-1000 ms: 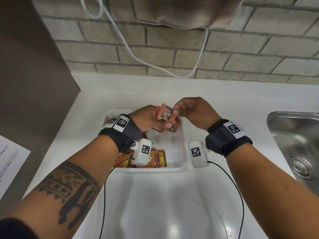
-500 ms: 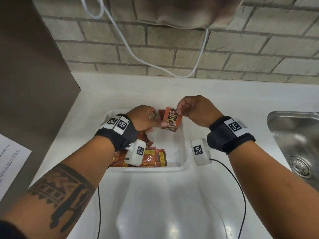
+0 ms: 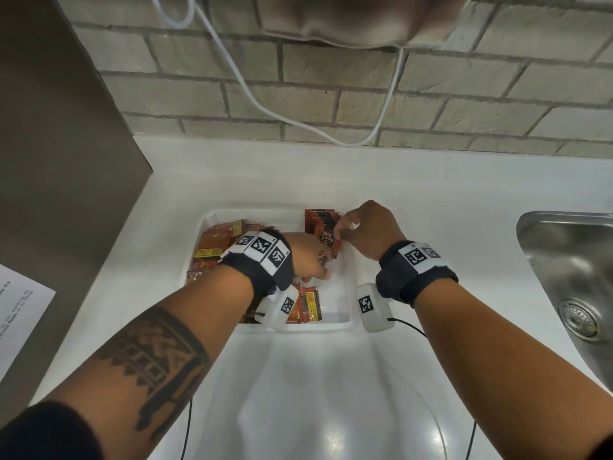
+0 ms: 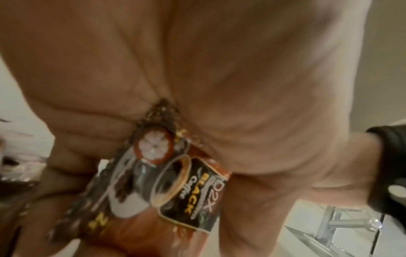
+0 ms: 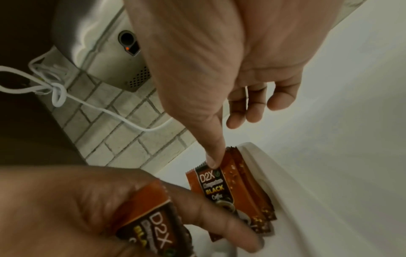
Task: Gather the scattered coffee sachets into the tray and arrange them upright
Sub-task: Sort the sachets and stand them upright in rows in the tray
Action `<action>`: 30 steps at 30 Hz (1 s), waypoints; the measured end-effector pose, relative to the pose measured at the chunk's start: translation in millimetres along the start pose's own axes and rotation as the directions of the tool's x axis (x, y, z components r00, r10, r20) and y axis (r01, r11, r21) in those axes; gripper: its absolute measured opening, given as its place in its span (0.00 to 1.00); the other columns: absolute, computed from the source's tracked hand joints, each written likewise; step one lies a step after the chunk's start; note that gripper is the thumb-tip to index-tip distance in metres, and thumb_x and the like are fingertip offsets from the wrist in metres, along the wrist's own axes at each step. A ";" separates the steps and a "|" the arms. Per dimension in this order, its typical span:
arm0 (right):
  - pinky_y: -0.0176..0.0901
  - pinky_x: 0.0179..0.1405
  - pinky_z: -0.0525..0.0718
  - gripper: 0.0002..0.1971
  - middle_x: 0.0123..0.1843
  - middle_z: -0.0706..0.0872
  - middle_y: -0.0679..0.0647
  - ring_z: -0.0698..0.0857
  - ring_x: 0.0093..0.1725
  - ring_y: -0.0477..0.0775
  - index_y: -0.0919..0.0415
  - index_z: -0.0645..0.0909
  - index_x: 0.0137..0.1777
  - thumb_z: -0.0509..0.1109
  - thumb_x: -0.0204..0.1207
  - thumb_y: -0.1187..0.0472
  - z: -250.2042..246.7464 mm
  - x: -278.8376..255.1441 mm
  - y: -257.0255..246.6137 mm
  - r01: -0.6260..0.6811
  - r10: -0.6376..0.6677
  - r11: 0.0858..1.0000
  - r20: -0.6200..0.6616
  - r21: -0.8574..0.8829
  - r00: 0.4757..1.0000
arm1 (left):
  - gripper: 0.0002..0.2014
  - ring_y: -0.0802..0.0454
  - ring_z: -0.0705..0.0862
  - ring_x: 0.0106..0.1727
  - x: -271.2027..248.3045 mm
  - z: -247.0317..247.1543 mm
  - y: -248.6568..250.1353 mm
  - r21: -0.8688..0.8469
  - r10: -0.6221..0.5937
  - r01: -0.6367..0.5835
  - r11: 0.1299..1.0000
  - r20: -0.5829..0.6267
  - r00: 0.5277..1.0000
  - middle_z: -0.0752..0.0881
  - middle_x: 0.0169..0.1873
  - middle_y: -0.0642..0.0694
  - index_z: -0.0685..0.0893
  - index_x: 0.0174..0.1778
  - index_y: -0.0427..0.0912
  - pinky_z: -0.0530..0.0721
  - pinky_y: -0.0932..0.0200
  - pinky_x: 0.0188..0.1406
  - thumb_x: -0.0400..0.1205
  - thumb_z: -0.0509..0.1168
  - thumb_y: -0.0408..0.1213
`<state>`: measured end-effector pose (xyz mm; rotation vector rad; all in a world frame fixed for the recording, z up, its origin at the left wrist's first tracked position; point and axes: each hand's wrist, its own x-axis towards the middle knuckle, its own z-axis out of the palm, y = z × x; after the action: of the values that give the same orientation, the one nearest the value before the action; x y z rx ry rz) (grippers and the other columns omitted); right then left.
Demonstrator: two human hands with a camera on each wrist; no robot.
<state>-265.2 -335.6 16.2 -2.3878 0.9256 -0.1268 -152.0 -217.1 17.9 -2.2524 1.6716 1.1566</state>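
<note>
Left part of white tray [image 3: 351, 303] on bench [image 3: 232, 167]: loose sachets [image 3: 215, 244] lying flat, unsorted. Left hand [image 3: 308, 257] grips one sachet [image 4: 175, 187], fingers curled round it, over tray middle. Right side: upright row [image 3: 323, 224] against far-right wall; right hand [image 3: 368, 230] steadies it, one fingertip [image 5: 214, 161] on the front sachet, other fingers loosely curled. Roughly partway; flat pile left.

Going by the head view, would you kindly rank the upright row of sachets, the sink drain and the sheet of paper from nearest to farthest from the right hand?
1. Upright row of sachets: in the tray's far right corner, touched by the right hand.
2. Sink drain: to the right, in the steel sink.
3. Sheet of paper: far left edge.
</note>
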 end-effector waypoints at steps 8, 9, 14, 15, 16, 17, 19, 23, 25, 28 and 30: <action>0.29 0.34 0.69 0.07 0.51 0.75 0.48 0.78 0.49 0.49 0.47 0.91 0.42 0.72 0.76 0.59 3.0 7.3 2.6 -0.008 0.009 0.999 0.004 -0.042 1.000 | 0.28 0.58 0.83 0.31 14.7 -1.0 -1.6 -0.040 -0.005 0.005 0.999 -0.007 1.000 0.92 0.48 0.44 0.68 0.83 0.51 0.80 0.67 0.34 0.87 0.63 0.51; 0.31 0.36 0.70 0.07 0.51 0.75 0.48 0.78 0.50 0.49 0.47 0.91 0.43 0.73 0.77 0.59 2.8 7.6 2.8 0.001 -0.001 0.999 0.004 -0.041 1.000 | 0.28 0.58 0.83 0.29 16.9 -1.1 -2.0 -0.056 -0.005 0.005 0.998 -0.011 1.000 0.93 0.48 0.44 0.69 0.83 0.51 0.80 0.67 0.34 0.87 0.63 0.51; 0.31 0.38 0.70 0.08 0.51 0.76 0.48 0.78 0.50 0.49 0.47 0.92 0.44 0.73 0.77 0.60 1.4 8.1 2.0 0.034 -0.033 0.998 0.015 -0.047 0.999 | 0.24 0.52 0.84 0.34 24.0 0.1 -7.2 -0.108 -0.044 0.043 0.993 -0.011 0.999 0.93 0.48 0.42 0.80 0.74 0.42 0.82 0.64 0.35 0.85 0.65 0.51; 0.33 0.41 0.71 0.07 0.51 0.76 0.48 0.78 0.51 0.49 0.47 0.92 0.45 0.73 0.77 0.60 0.9 7.8 1.7 0.039 -0.038 0.998 0.023 -0.049 0.999 | 0.24 0.52 0.84 0.34 25.1 0.3 -7.9 -0.109 -0.051 0.049 0.993 -0.013 0.999 0.93 0.47 0.43 0.81 0.73 0.41 0.82 0.64 0.35 0.85 0.65 0.51; 0.35 0.44 0.72 0.06 0.51 0.76 0.48 0.78 0.50 0.48 0.48 0.92 0.47 0.74 0.77 0.60 0.0 7.3 1.5 0.047 -0.046 0.998 0.028 -0.045 0.999 | 0.24 0.52 0.84 0.34 26.3 0.3 -8.3 -0.113 -0.056 0.054 0.992 -0.015 0.998 0.93 0.46 0.43 0.82 0.73 0.41 0.82 0.63 0.35 0.85 0.65 0.52; 0.36 0.46 0.72 0.06 0.51 0.76 0.47 0.78 0.50 0.48 0.49 0.92 0.48 0.75 0.77 0.60 -1.2 6.6 1.4 0.053 -0.052 0.998 0.030 -0.036 0.998 | 0.24 0.52 0.84 0.35 26.7 0.2 -8.4 -0.118 -0.058 0.056 0.991 -0.018 0.998 0.93 0.46 0.44 0.81 0.72 0.41 0.82 0.62 0.36 0.85 0.65 0.52; 0.36 0.47 0.72 0.05 0.50 0.76 0.47 0.78 0.49 0.48 0.51 0.92 0.50 0.76 0.77 0.60 -2.1 5.5 1.1 0.063 -0.061 0.997 0.035 -0.033 0.997 | 0.24 0.51 0.85 0.37 26.8 -0.1 -8.3 -0.135 -0.057 0.054 0.989 -0.021 0.998 0.92 0.43 0.45 0.81 0.73 0.42 0.83 0.62 0.38 0.85 0.65 0.52; 0.34 0.42 0.71 0.06 0.51 0.77 0.49 0.79 0.50 0.49 0.51 0.91 0.51 0.77 0.76 0.60 -1.7 5.3 1.4 0.065 -0.065 0.998 0.035 -0.013 0.997 | 0.23 0.52 0.83 0.36 26.4 0.6 -8.0 -0.151 -0.045 0.041 0.988 -0.024 0.999 0.89 0.38 0.48 0.81 0.72 0.41 0.81 0.63 0.37 0.85 0.65 0.51; 0.29 0.38 0.70 0.06 0.51 0.77 0.49 0.79 0.49 0.49 0.51 0.91 0.51 0.77 0.76 0.60 -1.3 5.5 1.9 0.063 -0.062 0.998 0.033 -0.006 0.998 | 0.23 0.52 0.83 0.36 26.3 0.6 -8.2 -0.159 -0.047 0.042 0.986 -0.027 0.999 0.89 0.37 0.49 0.82 0.71 0.41 0.81 0.62 0.37 0.85 0.65 0.51; 0.25 0.37 0.68 0.06 0.49 0.76 0.48 0.79 0.48 0.49 0.51 0.90 0.50 0.77 0.76 0.61 -1.8 5.7 1.3 0.060 -0.060 0.998 0.036 -0.008 0.998 | 0.23 0.51 0.83 0.34 25.6 0.3 -9.2 -0.172 -0.044 0.039 0.984 -0.025 0.999 0.89 0.36 0.48 0.82 0.72 0.42 0.82 0.61 0.38 0.85 0.65 0.51; 0.25 0.36 0.68 0.06 0.45 0.75 0.44 0.79 0.47 0.48 0.52 0.90 0.51 0.76 0.77 0.62 -2.6 5.1 0.1 0.058 -0.058 0.998 0.044 -0.007 0.997 | 0.23 0.51 0.83 0.34 25.2 0.3 -9.4 -0.171 -0.039 0.035 0.985 -0.019 0.999 0.89 0.36 0.49 0.82 0.72 0.42 0.83 0.60 0.41 0.85 0.65 0.51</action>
<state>-262.1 -340.2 17.8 -2.4160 0.8381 -0.0926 -141.5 -232.9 -1.2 -2.3929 1.5865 1.3173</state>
